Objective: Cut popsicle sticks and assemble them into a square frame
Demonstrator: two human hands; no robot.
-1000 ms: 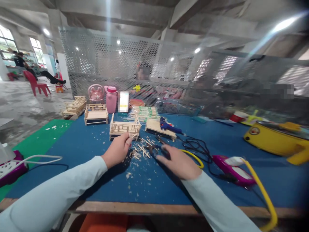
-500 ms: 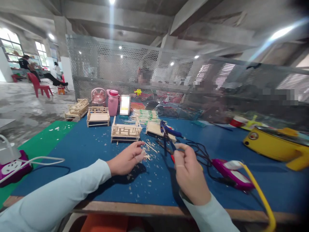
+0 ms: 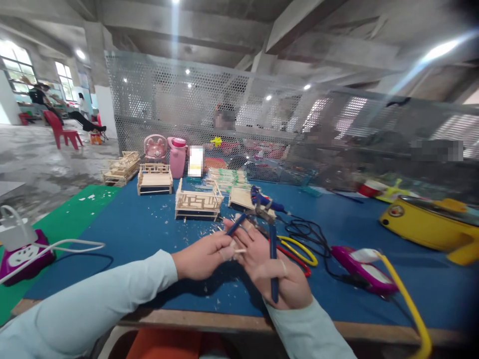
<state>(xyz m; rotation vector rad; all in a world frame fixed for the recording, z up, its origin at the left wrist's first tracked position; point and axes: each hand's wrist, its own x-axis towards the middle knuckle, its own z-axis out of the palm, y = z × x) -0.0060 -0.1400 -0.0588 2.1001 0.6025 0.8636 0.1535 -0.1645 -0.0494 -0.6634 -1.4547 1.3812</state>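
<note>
My right hand is turned palm up, its thumb over one handle of the blue-handled cutting pliers. The pliers are spread, their other handle slanting towards my left fingers. My left hand meets the right one, thumb and fingers pinched on a short wooden stick. Just beyond is a small wooden frame model with lattice sides. A flat wooden piece lies to its right, beside a blue glue gun. Wood scraps lie around my hands.
More small wooden models stand at the back left, near a pink bottle and a phone. Bundled sticks lie behind. To the right are scissors with yellow and red handles, a purple power strip and a yellow pan.
My right hand has moved left and turned palm up, bringing the pliers with it, and now meets my left hand. The pliers' handles have spread apart. The scissors' handles have come into view.
</note>
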